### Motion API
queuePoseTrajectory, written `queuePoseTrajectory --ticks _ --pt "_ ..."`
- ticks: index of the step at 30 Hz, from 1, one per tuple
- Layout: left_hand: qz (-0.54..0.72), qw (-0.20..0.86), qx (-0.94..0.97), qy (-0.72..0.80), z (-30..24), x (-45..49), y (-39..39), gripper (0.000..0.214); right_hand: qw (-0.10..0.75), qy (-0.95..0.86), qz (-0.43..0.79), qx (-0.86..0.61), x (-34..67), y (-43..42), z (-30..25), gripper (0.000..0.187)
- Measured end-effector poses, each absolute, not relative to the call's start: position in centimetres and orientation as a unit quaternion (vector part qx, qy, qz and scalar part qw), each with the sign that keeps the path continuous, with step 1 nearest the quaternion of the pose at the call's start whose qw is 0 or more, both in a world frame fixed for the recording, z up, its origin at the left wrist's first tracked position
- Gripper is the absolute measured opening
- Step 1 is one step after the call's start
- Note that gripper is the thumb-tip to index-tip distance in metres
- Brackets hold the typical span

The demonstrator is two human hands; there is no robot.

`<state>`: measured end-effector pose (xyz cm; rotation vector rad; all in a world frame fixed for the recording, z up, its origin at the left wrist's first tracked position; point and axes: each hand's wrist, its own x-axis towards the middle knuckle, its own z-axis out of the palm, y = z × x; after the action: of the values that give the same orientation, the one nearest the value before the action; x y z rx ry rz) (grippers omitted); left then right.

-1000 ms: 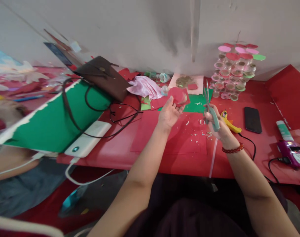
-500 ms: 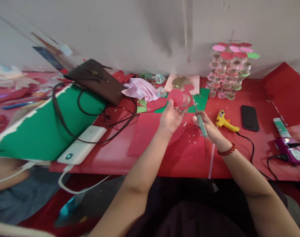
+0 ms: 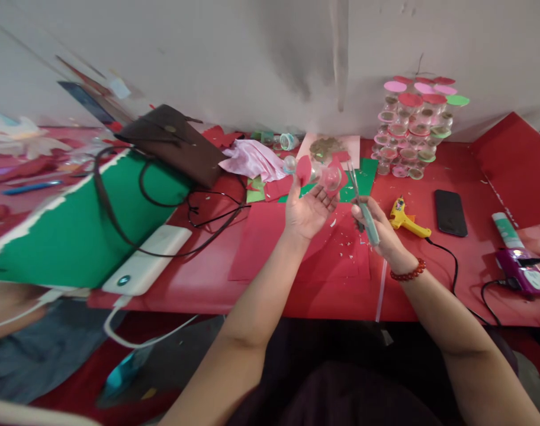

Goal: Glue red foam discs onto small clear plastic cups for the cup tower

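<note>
My left hand (image 3: 309,210), palm up, is closed around a clear plastic piece (image 3: 315,171) shaped like a cut bottle end. A red paper disc (image 3: 304,170) covers its left end. More red paper (image 3: 340,170) is at its right end, with a clear round part (image 3: 331,177) in front. Gripped in my right hand (image 3: 381,228) is a pair of scissors (image 3: 368,223) with a teal handle. Its blades point up and away, slightly apart, just right of the red paper. Whether they touch the paper I cannot tell.
Red sheets (image 3: 270,248) with white scraps lie below my hands. A yellow glue gun (image 3: 405,219), a phone (image 3: 450,212) and a stack of clear cups (image 3: 412,133) are to the right. A brown bag (image 3: 172,142), power bank (image 3: 148,260) and pink cloth (image 3: 254,161) lie left.
My left hand has turned the plastic piece, so the left red disc now shows nearly edge-on. The scissors have shifted slightly right, and their blades appear more apart.
</note>
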<state>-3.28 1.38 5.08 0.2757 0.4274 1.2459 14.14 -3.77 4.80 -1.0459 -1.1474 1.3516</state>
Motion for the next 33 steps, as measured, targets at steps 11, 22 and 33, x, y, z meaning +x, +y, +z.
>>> queuePoseTrajectory --ticks 11,22,33 --pt "0.506 0.815 0.173 0.223 5.1 -1.3 -0.3 0.039 0.694 -0.425 0.455 -0.361 15.1 -2.5 4.0 0.047" --pt "0.506 0.818 0.155 0.228 5.2 -1.5 -0.1 0.051 0.668 -0.417 0.479 -0.389 15.2 -2.5 4.4 0.043" --pt "0.623 0.731 0.171 0.22 5.5 -2.6 0.7 0.028 0.479 -0.514 0.566 -0.431 14.0 -4.3 4.9 0.048"
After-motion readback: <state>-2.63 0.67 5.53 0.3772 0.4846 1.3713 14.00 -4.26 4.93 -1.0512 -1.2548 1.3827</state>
